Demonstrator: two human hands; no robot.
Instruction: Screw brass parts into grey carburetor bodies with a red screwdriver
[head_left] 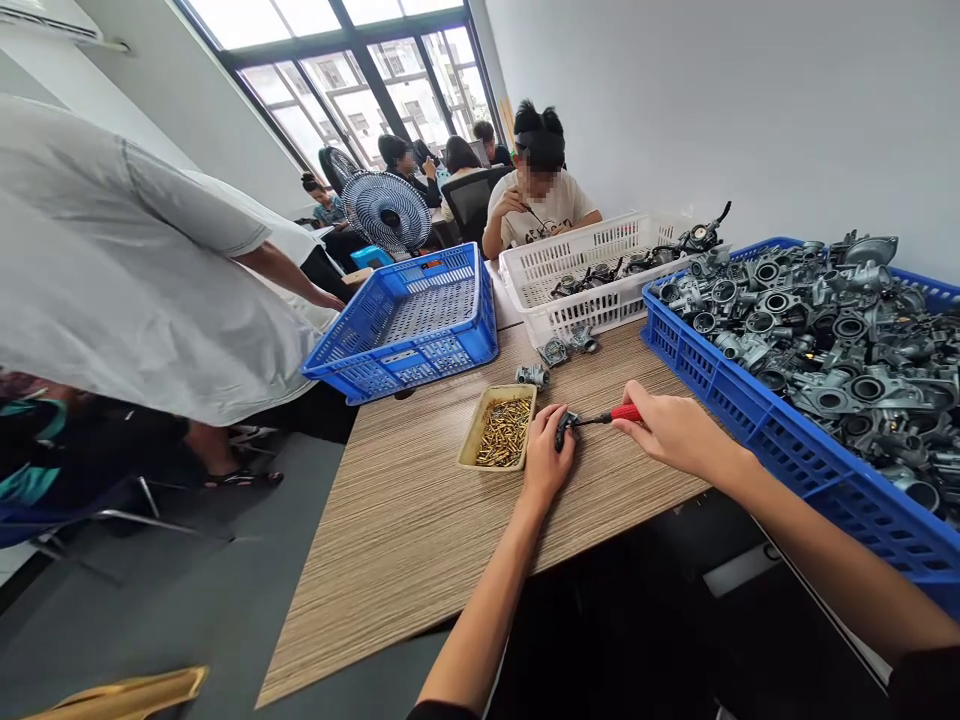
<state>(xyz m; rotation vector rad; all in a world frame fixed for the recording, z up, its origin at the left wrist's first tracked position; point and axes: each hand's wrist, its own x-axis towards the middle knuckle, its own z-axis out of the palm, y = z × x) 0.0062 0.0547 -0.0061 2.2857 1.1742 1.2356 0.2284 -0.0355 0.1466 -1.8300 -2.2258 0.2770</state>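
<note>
My left hand (547,452) is closed around a small metal carburetor body (568,426), holding it against the wooden table. From the right, my right hand (667,432) grips a screwdriver (624,412) by its red handle. Its dark shaft points left, and the tip meets the carburetor body, though the exact contact spot is too small to make out. Just left of my left hand stands a shallow tray (466,452) heaped with small brass parts (504,432). Another carburetor body (532,376) lies behind my left hand, with two more (555,350) farther back.
A blue crate (720,405) piled with carburetor bodies flanks my right arm. A white crate (577,325) with darker carburetors stands at the back, a seated person (544,190) behind it. Another blue crate (420,370) sits back left, beside a standing person (150,270).
</note>
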